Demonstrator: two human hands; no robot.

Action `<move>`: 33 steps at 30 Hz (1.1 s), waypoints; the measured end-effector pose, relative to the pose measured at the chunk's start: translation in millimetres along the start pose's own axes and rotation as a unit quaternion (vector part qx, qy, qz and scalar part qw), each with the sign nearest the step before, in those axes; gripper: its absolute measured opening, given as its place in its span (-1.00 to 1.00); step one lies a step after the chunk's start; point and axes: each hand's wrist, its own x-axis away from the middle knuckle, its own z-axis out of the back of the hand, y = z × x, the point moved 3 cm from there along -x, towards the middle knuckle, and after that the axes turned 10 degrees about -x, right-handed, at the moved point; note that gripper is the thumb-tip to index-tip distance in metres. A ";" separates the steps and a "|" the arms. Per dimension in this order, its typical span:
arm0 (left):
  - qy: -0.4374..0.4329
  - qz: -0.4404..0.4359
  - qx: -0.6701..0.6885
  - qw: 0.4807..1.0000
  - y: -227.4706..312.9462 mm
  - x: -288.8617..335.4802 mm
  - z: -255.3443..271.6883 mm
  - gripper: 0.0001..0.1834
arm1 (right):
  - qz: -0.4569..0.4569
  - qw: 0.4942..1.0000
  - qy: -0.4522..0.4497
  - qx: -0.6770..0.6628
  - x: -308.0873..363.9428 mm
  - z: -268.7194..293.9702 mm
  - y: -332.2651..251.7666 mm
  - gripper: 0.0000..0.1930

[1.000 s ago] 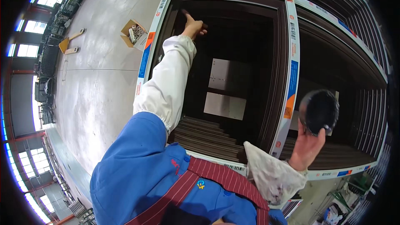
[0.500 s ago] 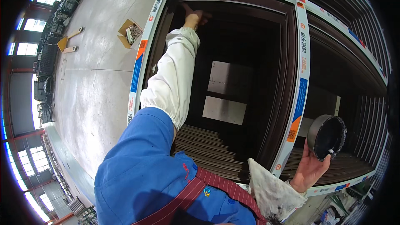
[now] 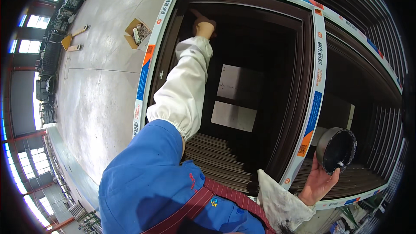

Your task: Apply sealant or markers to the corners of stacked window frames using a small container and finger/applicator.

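Observation:
My left hand (image 3: 205,27) reaches into the upper left corner of a dark brown window-like frame (image 3: 242,0), its index finger stretched toward the corner. The other fingers are partly hidden in shadow, and nothing shows in that hand. At the lower right, my right hand (image 3: 320,184) grips a round metal cup (image 3: 323,145) from below, thumb on the rim. Dark residue lines the cup, with a small whitish lump near the rim by my thumb. White oversleeves cover both forearms; the right one is smudged.
Labelled protective film (image 3: 313,108) covers the frame's outer edges. More dark frames (image 3: 383,125) are stacked below and to the right. On the floor at left sit an open cardboard box (image 3: 131,30) of rolls and a yellow pallet jack (image 3: 67,42).
My left hand has shifted slightly down and right and turned, its index finger now stretched toward the corner. The cup in my right hand has moved slightly left and down.

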 end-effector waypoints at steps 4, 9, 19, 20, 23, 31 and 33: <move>-0.043 -0.035 0.108 0.993 1.5 19.4 -1.1 0.09 | -0.005 1.000 0.013 -0.004 0.6 2.3 0.0 -0.43; -0.052 -0.039 0.129 0.990 2.7 9.7 7.6 0.04 | -0.004 1.000 -0.007 0.001 -0.5 2.5 0.5 -0.43; -0.016 -0.040 0.084 0.996 3.7 4.6 10.3 -0.02 | -0.006 0.999 0.029 0.017 0.4 -0.3 3.2 -0.42; -0.004 -0.039 0.049 0.998 3.3 0.9 11.7 -0.07 | -0.006 0.999 0.029 0.017 0.3 -1.2 3.5 -0.42; -0.032 -0.060 -0.055 0.996 6.0 -12.3 20.6 -0.15 | -0.009 0.999 0.026 0.023 1.8 -3.1 3.6 -0.41; -0.011 -0.094 -0.128 0.987 16.3 -2.0 12.3 -0.08 | -0.022 1.000 -0.001 0.002 3.3 -9.1 3.3 -0.43; -0.004 -0.093 -0.135 0.986 10.6 -11.2 5.6 -0.07 | -0.023 1.000 -0.005 0.003 3.0 -5.5 1.8 -0.44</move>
